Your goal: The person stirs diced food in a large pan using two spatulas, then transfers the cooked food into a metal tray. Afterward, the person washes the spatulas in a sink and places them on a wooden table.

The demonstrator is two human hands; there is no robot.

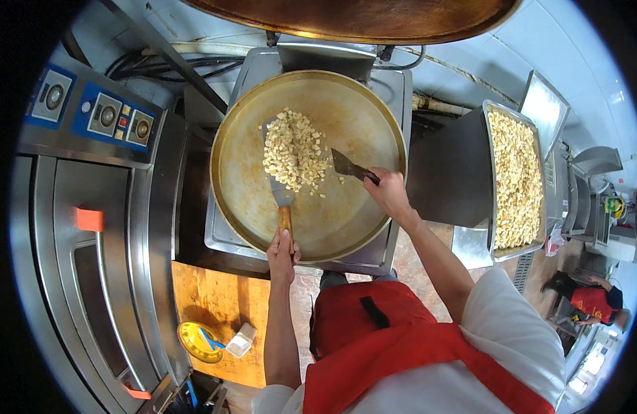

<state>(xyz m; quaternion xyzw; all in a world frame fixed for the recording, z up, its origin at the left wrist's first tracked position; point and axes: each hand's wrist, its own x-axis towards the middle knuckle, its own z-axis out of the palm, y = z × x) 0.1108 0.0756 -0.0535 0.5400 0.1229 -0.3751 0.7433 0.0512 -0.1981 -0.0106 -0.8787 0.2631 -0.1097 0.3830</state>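
A large round metal griddle pan (349,227) lies before me, with a heap of small pale diced pieces (295,150), perhaps bread or tofu, left of its middle. My left hand (283,253) grips the wooden handle of a wide metal spatula (282,195), whose blade lies partly under the heap. In my right hand (388,191) is a dark-handled metal scraper (349,166); its blade is just right of the heap, apart from it. A few loose pieces lie near that blade.
A raised round lid (360,20) hangs behind the pan. On the right stands a metal tray (545,207) full of diced pieces. An oven (106,171) is at left. A wooden board (220,290) bears a yellow plate (194,344) and plastic container (241,340). Another person (590,302) is far right.
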